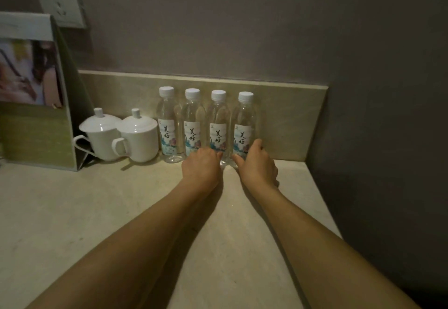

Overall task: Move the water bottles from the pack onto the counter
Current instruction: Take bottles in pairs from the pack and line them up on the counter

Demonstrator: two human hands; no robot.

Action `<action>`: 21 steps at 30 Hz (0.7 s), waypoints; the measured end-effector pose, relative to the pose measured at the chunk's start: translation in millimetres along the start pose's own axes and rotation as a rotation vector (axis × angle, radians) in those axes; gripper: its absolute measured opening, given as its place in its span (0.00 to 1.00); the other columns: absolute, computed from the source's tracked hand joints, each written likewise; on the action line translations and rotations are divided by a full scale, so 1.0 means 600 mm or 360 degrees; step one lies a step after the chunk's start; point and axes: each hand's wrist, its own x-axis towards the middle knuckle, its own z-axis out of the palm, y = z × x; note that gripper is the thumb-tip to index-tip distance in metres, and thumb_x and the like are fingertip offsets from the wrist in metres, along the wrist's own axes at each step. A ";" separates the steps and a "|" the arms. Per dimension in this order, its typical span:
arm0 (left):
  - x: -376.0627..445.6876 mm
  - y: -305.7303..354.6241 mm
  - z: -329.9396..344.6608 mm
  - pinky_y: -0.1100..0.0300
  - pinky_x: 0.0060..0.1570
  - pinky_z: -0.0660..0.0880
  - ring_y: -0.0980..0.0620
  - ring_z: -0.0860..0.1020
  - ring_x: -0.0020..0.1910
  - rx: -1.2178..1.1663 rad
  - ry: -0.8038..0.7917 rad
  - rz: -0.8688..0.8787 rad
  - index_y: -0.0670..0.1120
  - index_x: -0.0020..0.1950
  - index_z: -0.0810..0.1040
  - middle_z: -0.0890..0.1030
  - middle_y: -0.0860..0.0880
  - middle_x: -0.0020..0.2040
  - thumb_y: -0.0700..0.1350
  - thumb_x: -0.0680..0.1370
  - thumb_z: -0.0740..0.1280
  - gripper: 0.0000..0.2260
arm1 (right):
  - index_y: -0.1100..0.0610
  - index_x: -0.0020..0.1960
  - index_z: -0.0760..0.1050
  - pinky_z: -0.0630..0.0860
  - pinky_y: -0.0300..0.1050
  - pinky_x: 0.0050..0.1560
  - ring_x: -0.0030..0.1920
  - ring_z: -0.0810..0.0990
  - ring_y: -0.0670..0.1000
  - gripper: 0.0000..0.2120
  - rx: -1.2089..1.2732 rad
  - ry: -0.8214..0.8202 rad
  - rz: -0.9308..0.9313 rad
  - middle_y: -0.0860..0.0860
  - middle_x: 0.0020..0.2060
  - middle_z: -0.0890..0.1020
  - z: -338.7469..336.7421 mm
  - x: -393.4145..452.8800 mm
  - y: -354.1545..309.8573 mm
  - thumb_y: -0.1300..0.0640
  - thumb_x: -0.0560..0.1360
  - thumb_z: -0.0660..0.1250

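Observation:
Several clear water bottles with white caps and white printed labels stand upright in a row against the low stone backsplash. My left hand (pixel 201 166) curls around the base of the second bottle from the left (pixel 192 124), hiding its bottom; the thumb reaches toward the third bottle (pixel 218 124). My right hand (pixel 258 164) holds the base of the rightmost bottle (pixel 244 126), thumb on its left side and fingers on its right. The leftmost bottle (pixel 167 124) stands untouched. No pack is in view.
Two white lidded cups (pixel 101 136) (pixel 140 136) stand left of the bottles. A standing display card (pixel 36 114) fills the far left. The beige counter (pixel 72 211) ends at a dark wall on the right. A wall socket (pixel 59 3) sits above.

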 end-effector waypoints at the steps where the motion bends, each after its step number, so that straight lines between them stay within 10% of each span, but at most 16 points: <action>1: -0.001 0.001 0.000 0.52 0.45 0.75 0.41 0.81 0.50 -0.0001 -0.0001 0.0000 0.41 0.54 0.79 0.82 0.41 0.49 0.55 0.82 0.57 0.19 | 0.57 0.58 0.65 0.70 0.52 0.47 0.58 0.78 0.62 0.21 0.0001 -0.0007 -0.0001 0.58 0.59 0.78 -0.001 0.002 0.000 0.45 0.75 0.68; 21: -0.101 -0.043 -0.124 0.51 0.50 0.78 0.41 0.79 0.51 -0.0431 -0.0262 -0.0067 0.41 0.57 0.77 0.81 0.42 0.53 0.55 0.77 0.63 0.19 | 0.60 0.66 0.64 0.72 0.55 0.56 0.62 0.74 0.62 0.30 0.0280 -0.0076 0.0172 0.59 0.64 0.73 -0.064 -0.069 -0.030 0.42 0.73 0.68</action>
